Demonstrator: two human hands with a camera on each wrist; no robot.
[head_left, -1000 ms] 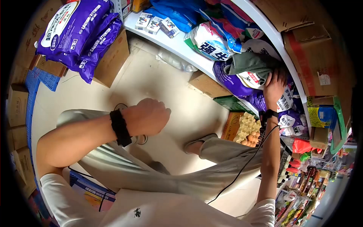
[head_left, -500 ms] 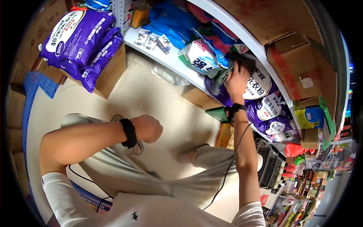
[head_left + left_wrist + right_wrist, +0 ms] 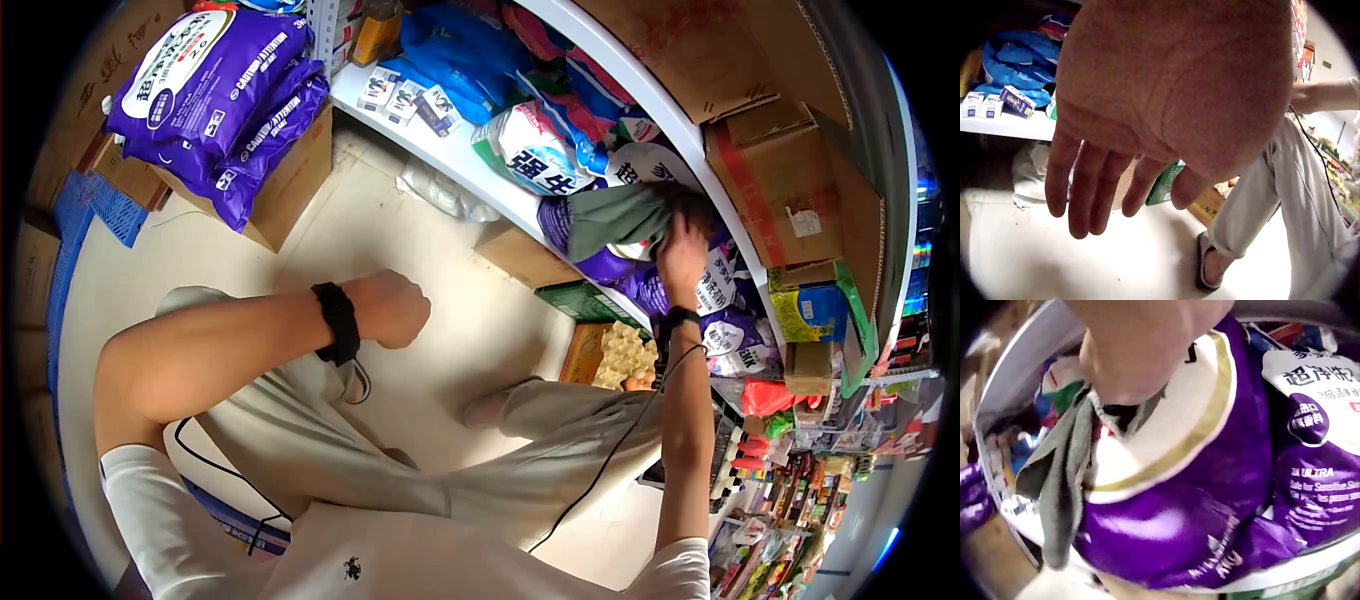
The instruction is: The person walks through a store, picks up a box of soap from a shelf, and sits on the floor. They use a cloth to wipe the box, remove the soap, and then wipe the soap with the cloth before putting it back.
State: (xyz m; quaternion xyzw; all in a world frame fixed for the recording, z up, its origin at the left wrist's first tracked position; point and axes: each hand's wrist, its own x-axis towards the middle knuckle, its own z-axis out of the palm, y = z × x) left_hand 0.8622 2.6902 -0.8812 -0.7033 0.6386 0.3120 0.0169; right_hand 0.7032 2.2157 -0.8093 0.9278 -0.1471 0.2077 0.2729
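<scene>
A grey-green cloth [image 3: 612, 221] lies over a purple bag of washing powder on the white shelf, and my right hand [image 3: 684, 252] grips its darker end. In the right wrist view the cloth [image 3: 1060, 487] hangs in folds beside the curled fingers of my right hand [image 3: 1138, 353], against the white and purple front of the bag [image 3: 1147, 534]. My left hand [image 3: 392, 309] hovers above the floor, away from the shelf. The left wrist view shows that hand [image 3: 1172, 87] palm on, fingers loosely extended and holding nothing.
Purple bags [image 3: 205, 75] lie stacked on a carton [image 3: 292, 180] at the left. Small boxes [image 3: 405, 100] and a white bag [image 3: 530, 155] share the shelf [image 3: 450, 150]. Cartons [image 3: 525, 252] and egg trays [image 3: 625, 355] are below; another carton [image 3: 775, 185] is at the right.
My right hand has swept the cloth left across the bags, then back right, where it is spread over the purple bag. My left hand has stayed nearly still.
</scene>
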